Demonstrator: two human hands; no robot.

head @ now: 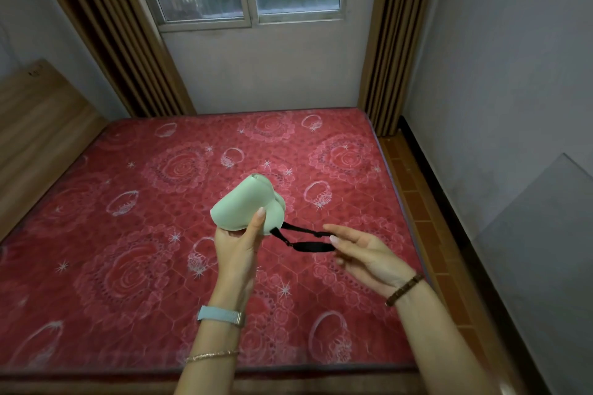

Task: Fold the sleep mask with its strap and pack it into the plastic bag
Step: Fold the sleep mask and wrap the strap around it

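- Mask (244,205) looks folded in half already. It's up in the air over the bed (122,266), with the left hand (237,250) gripping its lower edge, fingers (256,223) curled round it.
- Strap (313,247) isn't tucked in yet. It's pulled out sideways, and the right hand (369,253) holds the far end at its fingertips.
- Still to do, I'd say: fold the strap onto the mask, then bag it.
- No plastic bag anywhere in view.
- The right fingers are blurry, so I can't tell if it's a pinch or the loop hooked over the thumb.
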